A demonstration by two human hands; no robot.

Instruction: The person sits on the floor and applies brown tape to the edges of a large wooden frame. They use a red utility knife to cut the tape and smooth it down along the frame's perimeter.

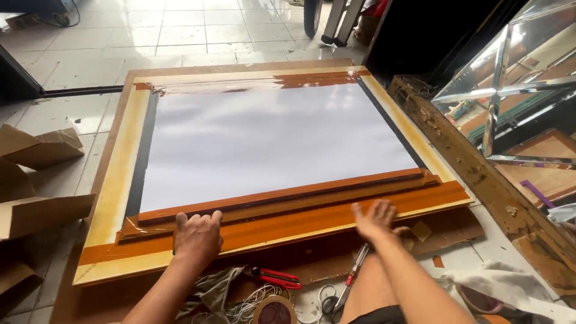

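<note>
We see a big framed panel [282, 144] lying flat on the tiled floor [180, 36], its near orange edge wrapped in glossy clear film. Our left hand [197, 237] presses flat on that edge, fingers together and holding nothing, seemingly to smooth the film down. Our right hand [375, 219] rests open on the same edge, fingers spread, slightly blurred. Near our knees lie a red cutter [276, 277], scissors [345, 288] and a tape roll [274, 312], partly cut off. Cardboard [36, 180] sits left; a mirror [516, 90] leans right.

Orange-brown frame [336, 213], white panel [270, 141], red cutter [276, 277].
</note>
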